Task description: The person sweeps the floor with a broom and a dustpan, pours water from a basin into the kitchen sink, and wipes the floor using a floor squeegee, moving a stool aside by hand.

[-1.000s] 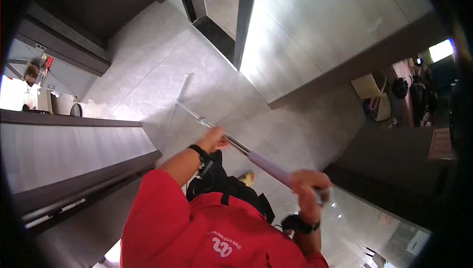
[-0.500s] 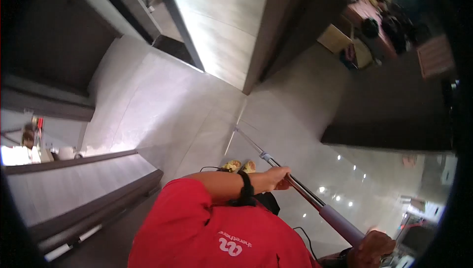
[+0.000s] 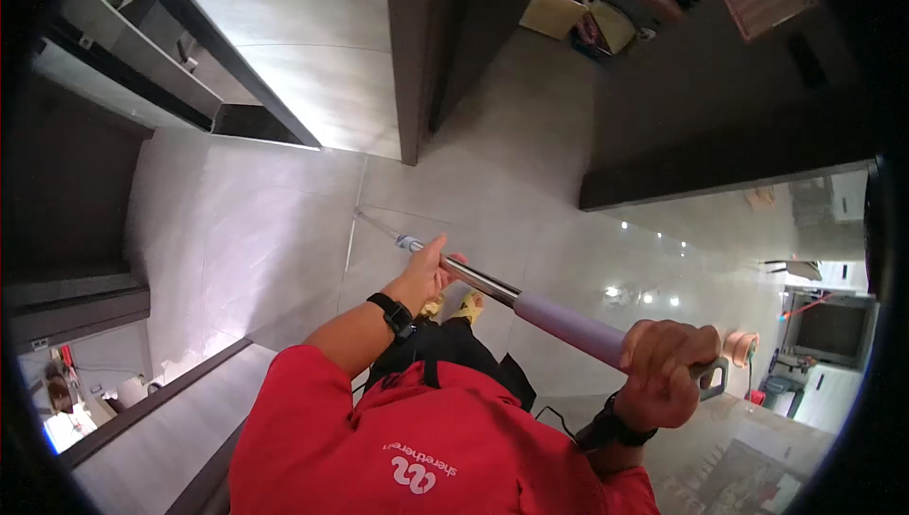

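A long pole [image 3: 483, 282], metal with a lavender grip section, slants from upper left to lower right. My left hand [image 3: 428, 276] is wrapped round its metal part, just below a pale blue collar. Near the top end, my right hand [image 3: 668, 371] is closed round the lavender grip, beside a grey hanging loop [image 3: 716, 379]. The pole's far end meets a thin, pale, flat head [image 3: 351, 242] on the grey tiled floor [image 3: 284, 231]. Both wrists wear black bands.
My feet in yellow sandals [image 3: 466, 310] are under the pole. A dark door frame [image 3: 409, 61] stands ahead, and a dark cabinet or wall [image 3: 701, 127] is at right. A pale-topped ledge [image 3: 189, 420] lies lower left. A cardboard box [image 3: 552, 13] sits at the upper right.
The view has turned to the right, so the doorway and ledge have shifted left. The pole has swung across the floor, with both my hands staying on it.
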Available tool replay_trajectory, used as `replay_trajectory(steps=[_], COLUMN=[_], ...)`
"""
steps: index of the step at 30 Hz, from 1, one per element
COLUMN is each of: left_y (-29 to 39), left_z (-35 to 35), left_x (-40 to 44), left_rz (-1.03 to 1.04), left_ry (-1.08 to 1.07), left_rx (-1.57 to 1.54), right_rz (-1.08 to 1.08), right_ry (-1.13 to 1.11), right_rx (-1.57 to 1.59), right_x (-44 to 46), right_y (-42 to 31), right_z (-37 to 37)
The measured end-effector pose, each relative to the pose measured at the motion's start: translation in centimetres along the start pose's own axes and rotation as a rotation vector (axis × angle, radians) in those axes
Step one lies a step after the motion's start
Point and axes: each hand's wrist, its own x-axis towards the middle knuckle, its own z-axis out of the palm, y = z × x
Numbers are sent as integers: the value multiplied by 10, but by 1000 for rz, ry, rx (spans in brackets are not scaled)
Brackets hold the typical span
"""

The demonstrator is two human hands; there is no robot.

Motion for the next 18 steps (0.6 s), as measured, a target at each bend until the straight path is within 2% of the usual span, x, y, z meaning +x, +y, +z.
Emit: replay_trajectory(steps=[3, 5, 8, 12, 14, 16, 18], left_y=[-5, -8, -1, -12, -28, -38, -53], left_z=[-1, 3, 5, 8, 14, 18, 35], left_x=[19, 14, 4, 19, 29, 44, 58], left_rz=[-17, -25, -128, -84, 101, 95, 90], left_ry=[-13, 149, 71, 117, 143, 180, 215], left_rx=[147, 244, 326, 305, 205, 215, 226], right_rz=[28, 30, 34, 38, 43, 49, 72], right_ry=[60, 50, 41, 28, 21, 14, 122], right_rx=[-11, -2, 12, -1, -18, -28, -78], right_x=[-3, -8, -13, -6, -4, -5, -8], right_y=[-1, -1, -1, 1, 1, 2, 0], right_z=[-13, -19, -24, -36, -51, -70, -98])
